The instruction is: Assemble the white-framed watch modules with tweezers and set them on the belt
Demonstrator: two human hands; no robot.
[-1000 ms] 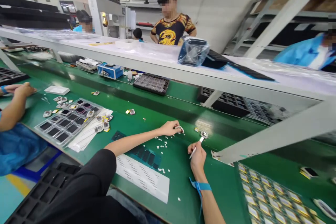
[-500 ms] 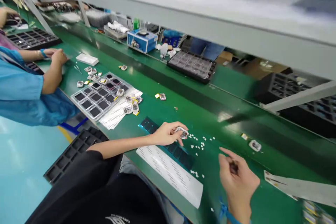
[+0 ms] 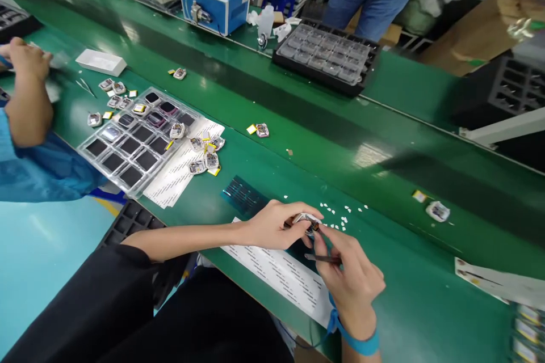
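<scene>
My left hand pinches a small silver square part above the green bench. My right hand has come up against it, holding thin tweezers with the fingertips at the part's edge. A blue strap circles my right wrist. Tiny white bits lie scattered just beyond the part. A white printed sheet lies under my hands.
A clear tray of dark squares sits to the left with loose parts beside it. A co-worker's arm in a blue sleeve rests at far left. A black tray and a blue box stand behind. One loose part lies right.
The view has tilted down and nearer the bench. My right hand moved left and up to meet my left hand at the silver part.
</scene>
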